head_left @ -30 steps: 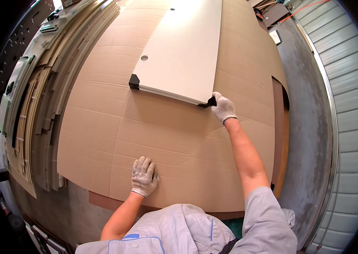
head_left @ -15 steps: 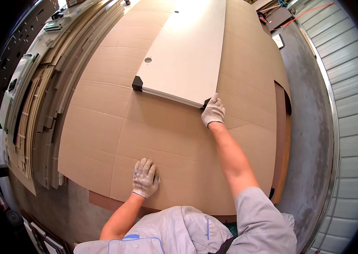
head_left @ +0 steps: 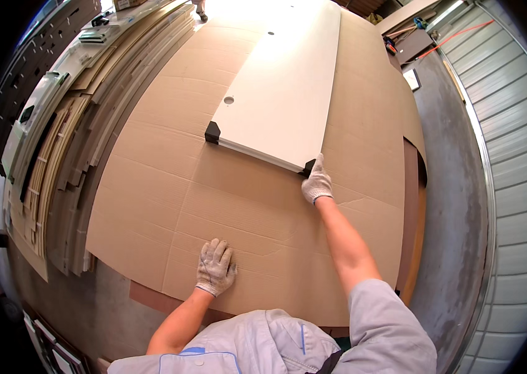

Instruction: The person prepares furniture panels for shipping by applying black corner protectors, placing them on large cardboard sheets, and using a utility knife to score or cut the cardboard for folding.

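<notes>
A long white panel (head_left: 282,93) with round holes along its left side lies on a large sheet of brown cardboard (head_left: 145,206). Black corner protectors cap its two near corners, the left one (head_left: 212,133) standing free of my hands. My right hand (head_left: 318,182), in a knitted white glove, is closed around the right corner protector (head_left: 308,167), its fingers partly hidden behind the corner. Nearer to me, my gloved left hand (head_left: 215,267) rests palm down on the cardboard, fingers stretched out and holding nothing.
Stacked boards and flattened cardboard (head_left: 79,168) line the left side. A grey floor strip (head_left: 450,187) runs along the right, beside a corrugated metal wall (head_left: 519,149). Brown boards (head_left: 408,206) show under the cardboard's right edge. Framed pieces (head_left: 58,349) lean at the lower left.
The view has tilted slightly, so most things sit lower. My right hand's fingers have shifted around the right corner protector. My left hand stays on the cardboard.
</notes>
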### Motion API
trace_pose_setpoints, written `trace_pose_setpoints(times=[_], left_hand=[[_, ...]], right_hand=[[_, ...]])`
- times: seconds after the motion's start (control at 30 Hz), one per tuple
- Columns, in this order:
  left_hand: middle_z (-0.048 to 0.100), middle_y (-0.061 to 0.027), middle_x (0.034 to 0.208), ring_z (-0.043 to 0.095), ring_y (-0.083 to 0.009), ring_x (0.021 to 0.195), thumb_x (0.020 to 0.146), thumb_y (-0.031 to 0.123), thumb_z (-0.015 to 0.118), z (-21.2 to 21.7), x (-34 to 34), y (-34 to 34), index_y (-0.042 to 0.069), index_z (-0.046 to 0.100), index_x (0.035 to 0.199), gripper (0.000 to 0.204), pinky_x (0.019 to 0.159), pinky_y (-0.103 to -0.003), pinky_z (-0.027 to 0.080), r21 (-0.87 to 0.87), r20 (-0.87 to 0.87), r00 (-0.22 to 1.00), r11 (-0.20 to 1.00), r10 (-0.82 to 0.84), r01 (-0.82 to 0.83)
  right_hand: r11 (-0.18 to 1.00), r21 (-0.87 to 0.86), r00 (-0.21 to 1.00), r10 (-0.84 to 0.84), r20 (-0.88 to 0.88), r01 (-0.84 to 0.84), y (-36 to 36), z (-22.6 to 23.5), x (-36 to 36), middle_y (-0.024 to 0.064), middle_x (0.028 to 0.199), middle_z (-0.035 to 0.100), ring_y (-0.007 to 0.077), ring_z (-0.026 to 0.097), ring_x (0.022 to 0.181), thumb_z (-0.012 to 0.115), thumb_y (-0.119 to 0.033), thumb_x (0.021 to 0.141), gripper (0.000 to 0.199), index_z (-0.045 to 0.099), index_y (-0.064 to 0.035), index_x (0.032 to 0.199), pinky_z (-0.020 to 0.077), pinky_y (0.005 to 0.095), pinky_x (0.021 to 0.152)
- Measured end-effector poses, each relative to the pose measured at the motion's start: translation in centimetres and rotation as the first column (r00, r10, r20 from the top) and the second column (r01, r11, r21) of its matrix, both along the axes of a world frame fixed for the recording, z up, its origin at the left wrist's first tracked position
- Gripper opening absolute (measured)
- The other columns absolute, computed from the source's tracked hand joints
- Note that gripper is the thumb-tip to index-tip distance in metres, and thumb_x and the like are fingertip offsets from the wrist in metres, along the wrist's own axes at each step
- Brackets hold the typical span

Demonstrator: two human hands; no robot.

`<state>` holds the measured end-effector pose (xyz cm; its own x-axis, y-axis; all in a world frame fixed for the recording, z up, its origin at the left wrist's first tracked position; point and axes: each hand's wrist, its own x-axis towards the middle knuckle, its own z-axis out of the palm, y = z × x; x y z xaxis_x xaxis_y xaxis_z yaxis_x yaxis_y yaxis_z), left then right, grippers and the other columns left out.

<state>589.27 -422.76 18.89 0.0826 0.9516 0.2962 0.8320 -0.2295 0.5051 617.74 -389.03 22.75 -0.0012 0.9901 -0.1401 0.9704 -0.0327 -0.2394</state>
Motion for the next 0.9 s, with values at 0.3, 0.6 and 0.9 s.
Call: trace_pose_setpoints(times=[0.3, 0.6, 0.9], left_hand=[[0.057, -0.0187, 0.143, 0.049, -0.0435, 0.143, 0.078, 0.021, 0.082, 0.3, 0.2, 0.6, 0.004, 0.064, 0.127, 0.054, 0.119, -0.063, 0.037, -0.001, -0.021, 1.000, 1.000, -0.019, 0.019], [0.060, -0.0186, 0.140, 0.052, -0.0440, 0.139, 0.078, 0.022, 0.081, 0.9, 0.1, 0.5, 0.008, 0.064, 0.127, 0.054, 0.119, -0.062, 0.039, 0.011, -0.022, 1.000, 1.000, -0.011, 0.011], [0.062, -0.0161, 0.140, 0.054, -0.0397, 0.139, 0.078, 0.026, 0.082, 1.6, -0.4, 0.7, 0.008, 0.067, 0.124, 0.052, 0.119, -0.059, 0.040, -0.026, -0.059, 0.998, 0.999, 0.024, -0.026]], right_hand=[[0.998, -0.056, 0.990, -0.022, -0.136, 0.015, 0.5, 1.7, 0.5, 0.0363, 0.145, 0.060, 0.0499, 0.062, 0.131, 0.073, -0.024, 0.087, 0.107, 0.012, 0.0044, 0.170, 0.0480, 0.0496, 0.114], [0.961, 0.048, 0.902, -0.237, -0.361, 0.272, 1.3, -0.2, -1.1, 0.0382, 0.160, 0.045, 0.0472, 0.049, 0.148, 0.064, -0.049, 0.101, 0.096, 0.023, 0.0087, 0.166, 0.0410, 0.0458, 0.123], [0.965, 0.043, 0.947, -0.246, -0.208, 0.260, -0.1, 0.6, -2.8, 0.0325, 0.168, 0.036, 0.0460, 0.034, 0.157, 0.069, -0.066, 0.094, 0.112, 0.019, 0.0029, 0.168, 0.0250, 0.0530, 0.130]])
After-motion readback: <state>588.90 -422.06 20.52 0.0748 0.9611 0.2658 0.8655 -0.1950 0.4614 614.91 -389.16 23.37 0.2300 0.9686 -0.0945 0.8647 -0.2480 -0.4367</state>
